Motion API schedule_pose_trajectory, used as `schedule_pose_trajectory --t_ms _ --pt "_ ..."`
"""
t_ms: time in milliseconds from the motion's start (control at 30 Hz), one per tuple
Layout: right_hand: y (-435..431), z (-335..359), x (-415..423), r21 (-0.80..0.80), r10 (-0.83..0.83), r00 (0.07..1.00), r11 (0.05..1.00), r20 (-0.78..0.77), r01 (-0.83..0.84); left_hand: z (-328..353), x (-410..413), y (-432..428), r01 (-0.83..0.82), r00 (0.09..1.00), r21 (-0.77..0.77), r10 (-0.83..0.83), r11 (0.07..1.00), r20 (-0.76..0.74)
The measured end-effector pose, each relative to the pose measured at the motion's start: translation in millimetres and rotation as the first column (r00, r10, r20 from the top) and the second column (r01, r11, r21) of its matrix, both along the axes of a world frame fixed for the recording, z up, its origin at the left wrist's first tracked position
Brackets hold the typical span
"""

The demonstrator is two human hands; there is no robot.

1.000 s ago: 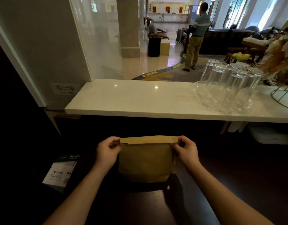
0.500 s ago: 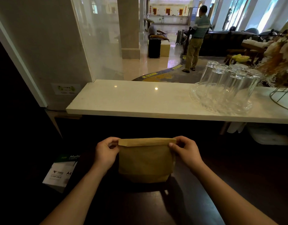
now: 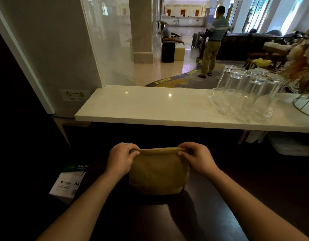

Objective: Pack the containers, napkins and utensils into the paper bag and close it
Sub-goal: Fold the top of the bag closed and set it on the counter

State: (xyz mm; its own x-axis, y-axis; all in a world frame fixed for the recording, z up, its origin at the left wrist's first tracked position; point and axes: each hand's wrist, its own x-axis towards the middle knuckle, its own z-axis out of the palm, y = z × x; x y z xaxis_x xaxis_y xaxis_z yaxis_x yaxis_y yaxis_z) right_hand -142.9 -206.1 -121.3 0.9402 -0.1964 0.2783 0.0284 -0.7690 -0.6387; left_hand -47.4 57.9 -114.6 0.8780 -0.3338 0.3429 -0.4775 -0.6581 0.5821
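Note:
A brown paper bag [image 3: 158, 173] stands upright on the dark counter [image 3: 211, 214] in front of me. Its top edge is rolled down into a narrow fold. My left hand [image 3: 120, 159] grips the left end of that fold. My right hand [image 3: 196, 158] grips the right end, thumb on the near side. The bag's mouth is shut, so whatever is inside is hidden. No containers, napkins or utensils are visible outside the bag.
A white stone ledge [image 3: 150, 108] runs above and behind the bag. Upturned glasses [image 3: 244, 87] stand on a glass tray at its right end, beside a wire stand [image 3: 305, 105]. A box of A4 paper [image 3: 68, 183] sits low on the left. A person stands in the lobby beyond.
Both hands have rolled the bag's top down and toward me. The flat folded strip has become a tight roll, and the bag is shorter.

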Motion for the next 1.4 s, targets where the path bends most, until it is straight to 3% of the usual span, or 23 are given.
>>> schedule_pose_trajectory --t_ms 100,233,333,667,800,1133,1400 --pt "3.4 6.3 4.6 -0.197 -0.038 0.999 0.980 0.015 0.040 2.6 -1.0 -1.2 0.013 0.996 0.099 -0.021 0.995 0.081" --pt "1.2 8.5 4.1 -0.249 -0.066 0.998 0.967 -0.008 0.061 12.6 -1.2 -17.7 0.121 0.971 0.322 -0.179 0.939 0.159" --pt "3.9 10.2 3.0 -0.243 -0.073 0.997 0.968 -0.028 0.064 16.6 -6.8 -38.8 0.165 0.957 0.380 -0.240 0.910 0.161" --pt "28.7 18.1 17.0 -0.481 0.098 0.995 0.873 0.021 -0.076 12.9 -13.0 -53.5 0.159 0.968 0.314 -0.211 0.936 0.138" --pt "28.8 17.2 18.3 -0.487 0.096 0.994 0.871 0.046 -0.062 13.0 -17.3 -65.7 0.239 0.936 0.334 -0.307 0.912 0.170" --pt "32.2 23.7 20.5 -0.530 0.156 0.987 0.840 0.033 -0.115 12.0 -9.6 -55.7 0.208 0.923 0.347 -0.301 0.915 0.240" --pt "45.9 24.2 28.5 -0.513 0.181 0.983 0.845 0.011 -0.150 5.8 -2.6 -27.9 0.161 0.956 0.289 -0.222 0.944 0.194"
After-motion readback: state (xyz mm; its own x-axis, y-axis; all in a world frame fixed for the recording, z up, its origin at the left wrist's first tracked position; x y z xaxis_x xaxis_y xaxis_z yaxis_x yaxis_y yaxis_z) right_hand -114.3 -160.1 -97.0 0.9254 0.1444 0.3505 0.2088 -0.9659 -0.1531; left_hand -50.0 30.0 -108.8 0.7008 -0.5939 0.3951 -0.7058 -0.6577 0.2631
